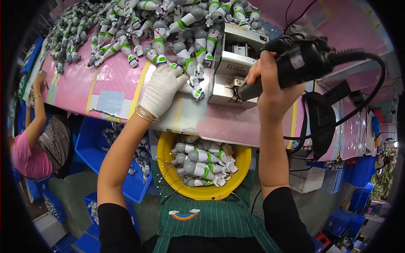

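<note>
Power tool in right hand, toy arm under left.

one power tool, one boxy machine; one yellow basin, one white glove

Dark red letters and digits stand on the front of the silver-white machine facing me, over a row of characters; the pale label on the black power tool in my right hand bears print too small to read.
</note>
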### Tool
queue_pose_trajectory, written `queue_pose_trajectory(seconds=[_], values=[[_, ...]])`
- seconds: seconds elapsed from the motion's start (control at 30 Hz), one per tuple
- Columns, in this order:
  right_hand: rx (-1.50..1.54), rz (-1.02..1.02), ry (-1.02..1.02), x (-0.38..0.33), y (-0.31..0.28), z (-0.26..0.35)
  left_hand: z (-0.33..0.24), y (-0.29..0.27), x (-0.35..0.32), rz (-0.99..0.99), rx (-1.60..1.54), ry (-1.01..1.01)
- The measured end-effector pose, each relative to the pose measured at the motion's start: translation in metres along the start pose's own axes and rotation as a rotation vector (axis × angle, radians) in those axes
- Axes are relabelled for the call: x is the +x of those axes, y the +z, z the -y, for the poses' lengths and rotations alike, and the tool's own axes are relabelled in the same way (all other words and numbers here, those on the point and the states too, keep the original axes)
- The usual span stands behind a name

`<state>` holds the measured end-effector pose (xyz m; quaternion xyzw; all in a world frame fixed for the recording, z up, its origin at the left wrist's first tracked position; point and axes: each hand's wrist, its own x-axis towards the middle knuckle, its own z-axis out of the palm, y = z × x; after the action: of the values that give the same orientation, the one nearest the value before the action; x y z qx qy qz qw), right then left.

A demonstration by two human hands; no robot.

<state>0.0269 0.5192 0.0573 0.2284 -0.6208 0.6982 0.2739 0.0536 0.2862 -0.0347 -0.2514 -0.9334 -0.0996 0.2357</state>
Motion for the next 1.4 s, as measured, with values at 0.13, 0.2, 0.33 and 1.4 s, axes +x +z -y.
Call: queue_pose_trajectory(seconds=[0.13,0.2,0.33,1.4], values=[[0.016,0.072,0.049,0.004,-0.007,-0.004,-0.018,-0.021,-0.013,0.231,-0.083,-0.023],[0.133,-0.011,0.109,0.001,-0.007,0.004,-0.035,-0.039,-0.029,0.375,-0.259,-0.070],[0.177,0.034,0.189,-0.004,-0.017,0.010,-0.068,-0.027,-0.030,0.355,-0.583,-0.171],[0.079,0.185,0.142,-0.074,-0.022,-0.031,-0.115,0.012,-0.029,0.161,-0.405,-0.292]])
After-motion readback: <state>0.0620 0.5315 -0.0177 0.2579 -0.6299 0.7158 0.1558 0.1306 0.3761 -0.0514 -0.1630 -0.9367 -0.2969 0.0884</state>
